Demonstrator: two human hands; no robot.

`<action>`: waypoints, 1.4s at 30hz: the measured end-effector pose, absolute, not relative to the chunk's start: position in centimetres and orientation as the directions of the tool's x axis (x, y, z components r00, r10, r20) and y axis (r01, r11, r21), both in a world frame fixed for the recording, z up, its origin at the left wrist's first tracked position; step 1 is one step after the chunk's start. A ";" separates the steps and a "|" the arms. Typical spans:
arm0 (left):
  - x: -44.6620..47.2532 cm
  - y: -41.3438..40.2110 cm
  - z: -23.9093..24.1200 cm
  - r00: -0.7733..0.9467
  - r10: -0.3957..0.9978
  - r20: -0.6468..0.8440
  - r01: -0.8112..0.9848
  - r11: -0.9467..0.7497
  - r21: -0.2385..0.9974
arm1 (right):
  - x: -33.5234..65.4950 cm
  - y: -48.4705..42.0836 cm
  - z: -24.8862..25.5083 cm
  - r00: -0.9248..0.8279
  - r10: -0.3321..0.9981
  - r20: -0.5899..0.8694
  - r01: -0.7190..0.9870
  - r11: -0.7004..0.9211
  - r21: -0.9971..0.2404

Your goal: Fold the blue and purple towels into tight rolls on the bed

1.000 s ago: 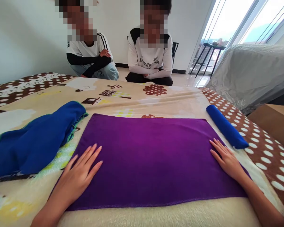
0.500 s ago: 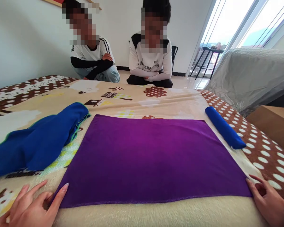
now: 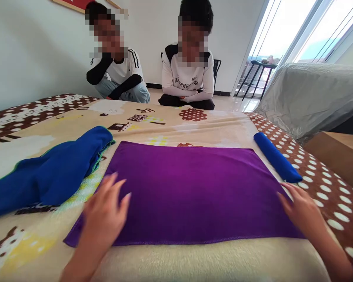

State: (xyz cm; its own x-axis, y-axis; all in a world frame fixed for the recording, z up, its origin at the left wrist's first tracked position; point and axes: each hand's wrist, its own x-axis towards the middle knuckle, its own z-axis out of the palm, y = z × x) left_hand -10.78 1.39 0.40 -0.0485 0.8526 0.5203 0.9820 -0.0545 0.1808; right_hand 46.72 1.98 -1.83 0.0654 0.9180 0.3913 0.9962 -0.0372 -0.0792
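Observation:
A purple towel (image 3: 191,192) lies spread flat on the patterned blanket (image 3: 176,262), its stitched near edge facing me. Over its left side is my left hand (image 3: 106,207), fingers apart and holding nothing; motion smears it a little. My right hand (image 3: 301,205) is at the towel's right edge, fingers stretched forward and thumb apart, with nothing gripped. Whether either hand touches the cloth, I cannot tell. To the left lies a crumpled blue towel (image 3: 55,172) with green edging. A rolled blue towel (image 3: 278,156) rests beyond my right hand.
Two people face me across the blanket: one with black sleeves (image 3: 123,88) at left, one in a white shirt (image 3: 188,78) in the middle. At right are a cardboard box (image 3: 338,156) and a plastic-covered piece of furniture (image 3: 308,94). A black stool (image 3: 257,78) stands by the window.
Both my hands have left the towel's near corners and moved forward along its sides, the left one also inward. The person at left has raised a hand toward the head.

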 end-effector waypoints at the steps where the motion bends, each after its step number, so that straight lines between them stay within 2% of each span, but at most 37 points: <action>1: -7.5 3.6 1.8 0.055 0.885 0.461 0.975 -0.148 0.166 | 44.4 4.6 -1.3 -0.014 0.932 0.362 0.995 0.051 -0.091; 3: -2.2 8.4 3.0 0.226 0.940 0.256 0.950 -0.271 0.155 | 40.1 9.5 -1.2 -0.173 0.945 0.279 0.971 0.210 -0.109; 4: -0.5 10.7 2.9 0.268 0.942 0.202 0.941 -0.301 0.155 | 38.4 11.7 -1.7 -0.227 0.943 0.242 0.958 0.261 -0.119; 6: 0.4 14.6 1.7 0.265 0.955 0.130 0.946 -0.284 0.159 | 36.4 14.9 -2.8 -0.272 0.944 0.184 0.944 0.299 -0.140; 8: -1.9 17.3 0.0 0.182 0.978 0.102 0.968 -0.197 0.157 | 36.8 16.5 -3.8 -0.239 0.960 0.149 0.952 0.261 -0.158; 12: -10.8 19.0 -1.7 -0.067 0.991 0.111 0.988 0.051 0.144 | 42.9 16.3 -4.3 -0.029 0.992 0.121 0.981 0.051 -0.187; 14: -13.8 18.9 -1.6 -0.136 0.983 0.120 0.983 0.119 0.138 | 45.8 15.6 -4.2 0.058 0.992 0.113 0.979 -0.035 -0.201; 17: -13.6 18.4 -1.0 -0.151 0.976 0.157 0.982 0.131 0.135 | 46.4 14.3 -3.8 0.152 0.977 0.152 0.969 -0.117 -0.216; 19: -10.5 18.1 -0.7 -0.076 0.979 0.188 0.990 0.052 0.134 | 43.8 12.8 -3.5 0.163 0.963 0.215 0.968 -0.115 -0.221; 21: -5.9 18.3 -0.8 0.101 0.978 0.184 0.983 -0.127 0.136 | 39.2 10.4 -2.9 0.081 0.963 0.258 0.976 -0.024 -0.216; 22: -3.3 18.5 -0.9 0.209 0.964 0.166 0.962 -0.234 0.143 | 36.6 8.8 -2.6 -0.013 0.967 0.255 0.975 0.069 -0.211; 24: 1.8 19.3 -1.2 0.379 0.916 0.128 0.901 -0.397 0.173 | 31.3 5.2 -1.8 -0.272 0.939 0.210 0.927 0.315 -0.205; 25: 4.1 19.8 -1.3 0.421 0.899 0.120 0.880 -0.437 0.189 | 29.0 3.3 -1.5 -0.473 0.864 0.172 0.837 0.502 -0.220; 26: 6.0 20.4 -1.4 0.438 0.891 0.119 0.868 -0.454 0.202 | 27.0 1.5 -1.4 -0.594 0.789 0.157 0.756 0.614 -0.227; 29: 9.2 22.2 -1.5 0.413 0.900 0.139 0.871 -0.435 0.226 | 23.2 -2.8 -2.9 -0.703 0.656 0.274 0.639 0.752 -0.161; 32: 9.0 23.9 -1.1 0.388 0.906 0.168 0.877 -0.419 0.236 | 21.4 -5.1 -6.8 -0.660 0.552 0.509 0.618 0.785 -0.050; 34: 8.1 24.8 -0.8 0.361 0.912 0.193 0.886 -0.401 0.235 | 20.7 -6.0 -9.4 -0.625 0.495 0.604 0.596 0.802 -0.042; 37: 6.6 25.9 -0.5 0.290 0.928 0.232 0.912 -0.342 0.228 | 19.9 -6.7 -11.5 -0.530 0.508 0.679 0.629 0.773 -0.087; 40: 5.8 26.7 -0.6 0.241 0.943 0.231 0.927 -0.294 0.234 | 19.1 -6.6 -11.2 -0.329 0.587 0.740 0.781 0.610 -0.136; 42: 5.5 27.2 -0.7 0.222 0.954 0.201 0.930 -0.269 0.251 | 18.4 -6.2 -10.7 -0.257 0.610 0.750 0.836 0.529 -0.144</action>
State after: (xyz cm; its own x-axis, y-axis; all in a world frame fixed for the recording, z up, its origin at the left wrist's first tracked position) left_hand 5.55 27.24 -0.66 0.2218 0.9541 0.2011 0.9299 -0.2690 0.2507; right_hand 18.37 -6.21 -10.69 -0.2569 0.6097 0.7498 0.8360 0.5294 -0.1440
